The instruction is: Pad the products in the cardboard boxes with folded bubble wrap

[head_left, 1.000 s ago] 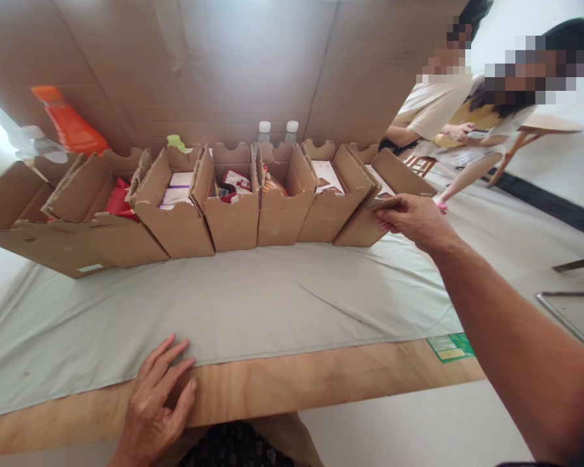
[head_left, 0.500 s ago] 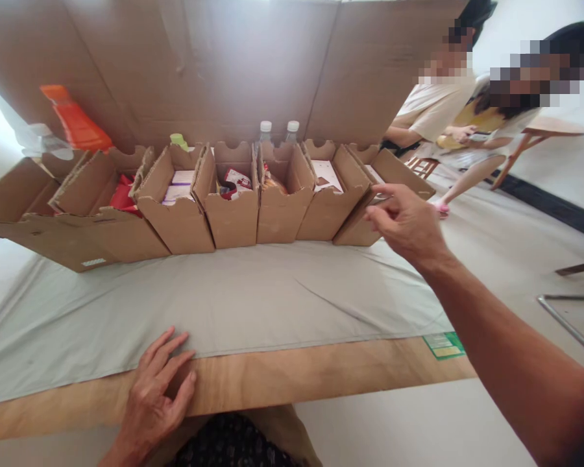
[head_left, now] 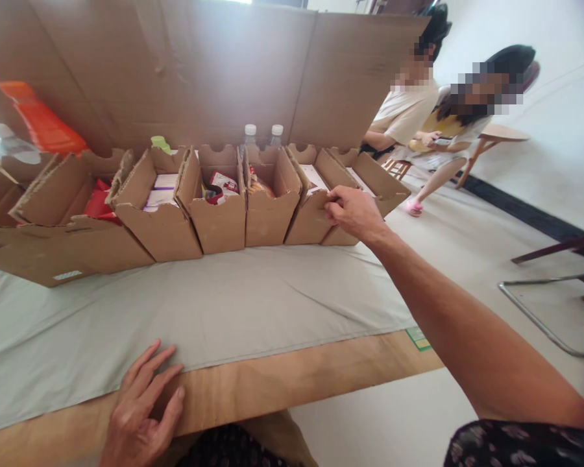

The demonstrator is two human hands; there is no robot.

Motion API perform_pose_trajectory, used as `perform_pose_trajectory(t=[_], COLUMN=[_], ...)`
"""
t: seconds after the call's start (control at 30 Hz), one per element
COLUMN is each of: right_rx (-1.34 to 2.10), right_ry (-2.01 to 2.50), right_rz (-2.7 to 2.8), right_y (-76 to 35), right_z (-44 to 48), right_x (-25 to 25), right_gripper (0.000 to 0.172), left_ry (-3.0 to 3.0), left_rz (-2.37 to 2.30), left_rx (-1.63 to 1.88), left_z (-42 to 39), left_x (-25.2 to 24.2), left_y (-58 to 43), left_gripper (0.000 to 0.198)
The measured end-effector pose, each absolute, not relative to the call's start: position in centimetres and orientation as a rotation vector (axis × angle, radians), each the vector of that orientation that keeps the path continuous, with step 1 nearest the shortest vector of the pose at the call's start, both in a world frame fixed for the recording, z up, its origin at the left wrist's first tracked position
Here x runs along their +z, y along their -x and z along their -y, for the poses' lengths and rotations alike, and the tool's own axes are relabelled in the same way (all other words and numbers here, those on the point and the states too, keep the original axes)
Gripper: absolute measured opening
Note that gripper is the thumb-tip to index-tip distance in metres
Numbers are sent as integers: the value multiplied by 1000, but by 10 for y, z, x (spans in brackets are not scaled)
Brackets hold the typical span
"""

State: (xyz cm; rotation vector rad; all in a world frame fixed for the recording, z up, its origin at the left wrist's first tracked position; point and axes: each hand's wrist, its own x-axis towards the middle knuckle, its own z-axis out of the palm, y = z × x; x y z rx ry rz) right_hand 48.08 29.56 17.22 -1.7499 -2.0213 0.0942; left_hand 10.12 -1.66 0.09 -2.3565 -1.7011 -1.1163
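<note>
— Where is the right hand?
— The right hand point(head_left: 353, 211) reaches to the far right of the row of boxes. Its fingers are bunched shut at the top edge where the end box point(head_left: 383, 187) meets the neighbouring box point(head_left: 305, 224). The hand covers that corner, so I cannot tell whether it pinches the cardboard or only rests there.
— And the left?
— The left hand point(head_left: 141, 408) lies open and flat on the wooden table edge point(head_left: 296, 376), fingers spread, with the tips at the hem of the grey cloth point(head_left: 272, 298). Its wrist is cut off at the bottom.
— What is inside the boxes?
— Mostly hidden by the walls. The end box shows only a pale strip. Behind the row, two bottles point(head_left: 250, 135) show just caps and necks.
</note>
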Motion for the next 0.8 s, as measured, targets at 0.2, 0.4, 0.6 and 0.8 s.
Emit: perform_pose_trajectory(t=[0.2, 0.4, 0.6, 0.8], right_rx=[131, 214, 214, 206], right_ry=[1580, 1370, 1416, 1510], right_rz=[1922, 2050, 2192, 2211], right_y=[-471, -427, -390, -390], right_z=[-266, -243, -280, -291], right_x=[170, 178, 176, 171], right_gripper=[45, 48, 52, 20], left_ry=[2351, 2345, 2331, 2320], left_rz=[1741, 1779, 1778, 1805], left_rx=[-1111, -1096, -1089, -1100], left_z=[17, 18, 17, 18], left_x=[6, 9, 7, 7], left_y=[-104, -106, -107, -107], left_gripper=[23, 24, 24, 23])
